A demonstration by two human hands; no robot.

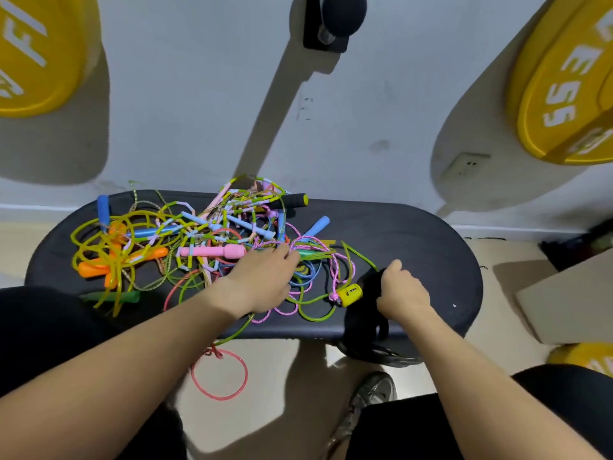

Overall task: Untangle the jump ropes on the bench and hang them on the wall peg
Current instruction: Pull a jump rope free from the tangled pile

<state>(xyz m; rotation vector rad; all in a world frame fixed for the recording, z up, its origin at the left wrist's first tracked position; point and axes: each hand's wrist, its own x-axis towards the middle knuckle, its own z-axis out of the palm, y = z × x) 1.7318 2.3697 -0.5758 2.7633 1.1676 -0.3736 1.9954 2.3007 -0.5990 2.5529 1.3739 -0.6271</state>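
Note:
A tangled heap of jump ropes (199, 237) in yellow, green, pink and blue covers the left and middle of the black padded bench (414, 234). My left hand (262, 280) lies on the heap's right side, fingers curled into the pink speckled and green cords. My right hand (403, 293) grips a black handle (363, 310) at the bench's front edge, beside a yellow handle (350, 293). A black wall peg (331, 21) sticks out of the wall high above the bench. A pink rope loop (219, 376) hangs below the bench front.
Yellow weight plates hang on the wall at upper left (36, 51) and upper right (567, 88). A wall socket (464, 166) sits low on the right. A cardboard box (570, 297) stands right of the bench. My shoe (371, 396) is on the floor below.

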